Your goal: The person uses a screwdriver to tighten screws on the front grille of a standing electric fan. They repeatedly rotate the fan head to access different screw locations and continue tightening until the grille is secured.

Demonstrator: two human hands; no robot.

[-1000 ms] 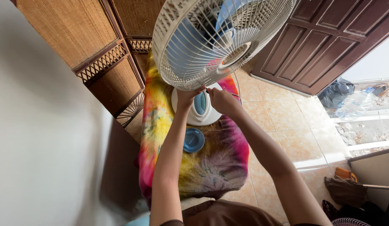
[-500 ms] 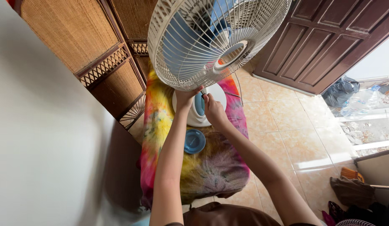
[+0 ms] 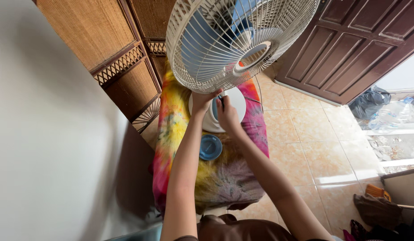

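While my left hand (image 3: 202,100) pinches the fan (image 3: 236,42) cage's bottom rim, my right hand (image 3: 227,114) holds something small I can't make out; I should steady the cage and go slow.

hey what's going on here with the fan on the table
A person is working on a white table fan that stands on a table covered with a tie-dye cloth. Both hands are up at the bottom edge of its wire grille: the left hand touches the rim, and the right hand pinches something small and dark just below it. A blue round lid lies on the cloth near the fan's base.
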